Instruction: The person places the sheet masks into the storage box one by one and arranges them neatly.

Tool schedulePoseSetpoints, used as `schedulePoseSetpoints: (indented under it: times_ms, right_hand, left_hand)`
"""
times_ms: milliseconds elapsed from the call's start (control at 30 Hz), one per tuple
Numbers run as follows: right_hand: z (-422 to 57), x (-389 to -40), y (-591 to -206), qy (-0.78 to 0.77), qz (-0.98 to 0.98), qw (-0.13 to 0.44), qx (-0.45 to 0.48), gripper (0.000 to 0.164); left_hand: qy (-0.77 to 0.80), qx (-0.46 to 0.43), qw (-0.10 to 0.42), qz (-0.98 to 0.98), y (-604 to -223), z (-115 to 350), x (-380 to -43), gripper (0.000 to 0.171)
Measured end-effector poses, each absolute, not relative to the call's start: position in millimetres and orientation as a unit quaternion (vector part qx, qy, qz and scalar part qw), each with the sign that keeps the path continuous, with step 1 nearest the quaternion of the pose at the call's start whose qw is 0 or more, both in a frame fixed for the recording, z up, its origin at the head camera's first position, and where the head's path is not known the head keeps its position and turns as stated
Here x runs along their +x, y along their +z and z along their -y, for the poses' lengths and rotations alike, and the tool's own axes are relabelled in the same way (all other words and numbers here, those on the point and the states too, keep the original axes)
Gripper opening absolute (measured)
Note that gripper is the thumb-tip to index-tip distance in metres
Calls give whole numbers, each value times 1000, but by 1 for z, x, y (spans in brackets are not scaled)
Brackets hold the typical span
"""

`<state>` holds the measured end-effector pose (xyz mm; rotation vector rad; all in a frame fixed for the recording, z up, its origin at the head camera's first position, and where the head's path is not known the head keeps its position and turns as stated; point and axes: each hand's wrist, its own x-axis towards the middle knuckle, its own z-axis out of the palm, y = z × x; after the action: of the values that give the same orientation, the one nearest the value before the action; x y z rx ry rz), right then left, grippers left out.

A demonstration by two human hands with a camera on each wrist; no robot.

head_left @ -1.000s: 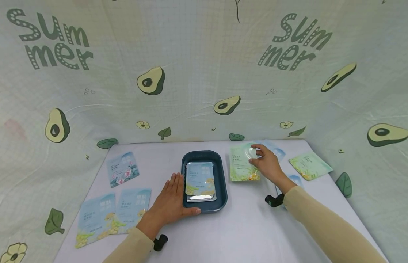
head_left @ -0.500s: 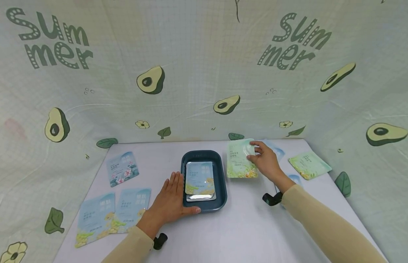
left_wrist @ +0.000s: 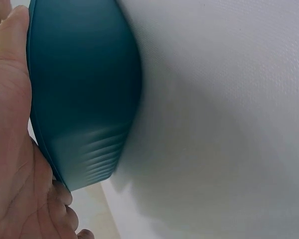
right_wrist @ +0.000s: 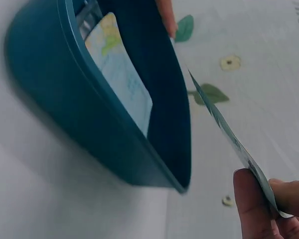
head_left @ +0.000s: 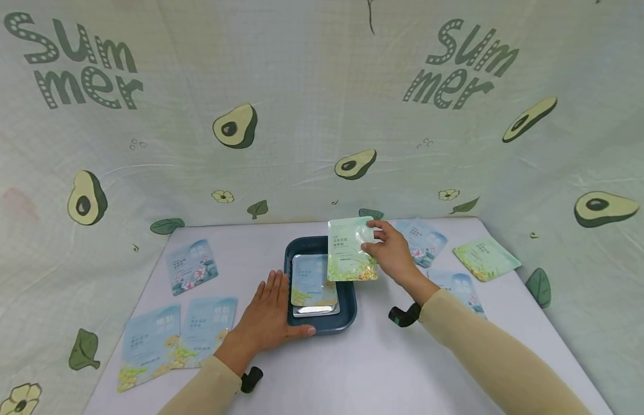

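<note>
A person's right hand (head_left: 391, 251) has just brought a green packet (head_left: 347, 248) leftward from beside the dark blue tray (head_left: 327, 332). Seen from the head, the packet now overlaps the tray's far right part and hides a little of the blue packet (head_left: 311, 276) lying inside. The right wrist view shows the green packet almost edge-on, with a gap between it and the tray's rim. For the work in hand, this appears to mean the packet has reached the tray but is not yet lying in it.

The right thumb and fingers are clamped on the green packet's right edge. The left hand (head_left: 267, 314) has stayed at the tray's left side, its fingers straight and close together along the rim, the thumb spread apart toward the near left corner.

Beneath the tray's blue packet, a silver edge (head_left: 316, 311) shows. Right of the tray, two flower-printed packets (head_left: 421, 242) are now less hidden by the hand and sleeve; beyond them lies a second green packet (head_left: 486, 259). Left of the tray lie three more bluish packets (head_left: 150, 346).
</note>
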<state>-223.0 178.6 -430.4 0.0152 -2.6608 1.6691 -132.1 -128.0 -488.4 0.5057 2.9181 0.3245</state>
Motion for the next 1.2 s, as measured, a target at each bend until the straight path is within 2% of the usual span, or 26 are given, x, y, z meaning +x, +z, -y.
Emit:
schedulePoseSetpoints:
  times_ms: [467,800,1000,1200]
  right_hand:
    - [-100,-220,-459,496,865,-35,66,51]
    - [-92,-220,-473,450,888,-39,84,52]
    - [-92,-222,-473,345,925,-78,141,65]
    - [-92,-221,-473,295,941,-59,154,65]
  left_hand:
    - [102,171,79,-977,-488,129,-135,138]
    - [114,176,78,-975,-490,127,-133,137]
    - [123,177,73,-974,-492,128,-133,136]
    - [129,177,76,-973,-492,128,-133,136]
